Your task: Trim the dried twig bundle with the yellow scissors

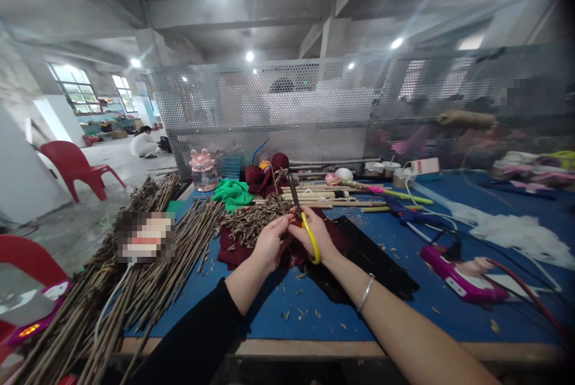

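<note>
My right hand (317,235) is closed round a pair of scissors (309,232) with yellow handles, the blades pointing up and away from me. Close against it, my left hand (271,245) is closed in a pinch, its fingertips meeting those of the right. Whatever lies between the fingertips is too small and covered to make out. Just beyond my hands a heap of dry, curled brown plant pieces (251,220) rests on a dark red cloth (228,253). A black sheet (372,262) lies flat to the right of the cloth.
Long thin brown sticks (179,259) are piled at left. A green cloth (233,193), dark red balls (280,161) and a pink-lidded bottle (203,172) stand behind. To the right are a glue gun (404,211), a purple power strip (462,277) and cables. A mesh panel (202,103) backs the table.
</note>
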The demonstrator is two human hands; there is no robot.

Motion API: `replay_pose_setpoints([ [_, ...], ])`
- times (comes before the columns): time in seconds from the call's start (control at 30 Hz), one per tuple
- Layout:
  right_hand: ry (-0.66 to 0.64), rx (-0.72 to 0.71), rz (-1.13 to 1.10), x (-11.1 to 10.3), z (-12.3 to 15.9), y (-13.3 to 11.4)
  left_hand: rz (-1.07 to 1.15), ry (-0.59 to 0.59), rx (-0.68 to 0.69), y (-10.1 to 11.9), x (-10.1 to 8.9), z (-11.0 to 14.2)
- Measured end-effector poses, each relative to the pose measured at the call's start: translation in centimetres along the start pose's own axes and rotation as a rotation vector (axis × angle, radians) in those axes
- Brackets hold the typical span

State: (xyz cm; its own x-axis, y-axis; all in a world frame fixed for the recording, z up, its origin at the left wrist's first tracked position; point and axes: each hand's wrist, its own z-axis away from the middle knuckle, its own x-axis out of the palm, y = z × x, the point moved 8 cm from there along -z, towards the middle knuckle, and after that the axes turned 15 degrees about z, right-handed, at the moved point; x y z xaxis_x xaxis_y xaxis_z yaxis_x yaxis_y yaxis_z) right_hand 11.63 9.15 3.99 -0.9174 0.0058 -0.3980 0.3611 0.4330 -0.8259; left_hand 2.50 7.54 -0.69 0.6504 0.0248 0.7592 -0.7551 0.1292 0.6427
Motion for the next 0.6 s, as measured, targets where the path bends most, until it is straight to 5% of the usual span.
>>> replay_pose_setpoints([
  [0.37,-0.382,0.034,-0.088,2.1,0.9,-0.7,-0.086,0.026,0.151,4.0,-1.0,-1.0],
  [0.6,-0.276,0.048,-0.051,1.6,0.3,0.2,-0.143,0.026,0.22,3.6,-1.0,-1.1],
])
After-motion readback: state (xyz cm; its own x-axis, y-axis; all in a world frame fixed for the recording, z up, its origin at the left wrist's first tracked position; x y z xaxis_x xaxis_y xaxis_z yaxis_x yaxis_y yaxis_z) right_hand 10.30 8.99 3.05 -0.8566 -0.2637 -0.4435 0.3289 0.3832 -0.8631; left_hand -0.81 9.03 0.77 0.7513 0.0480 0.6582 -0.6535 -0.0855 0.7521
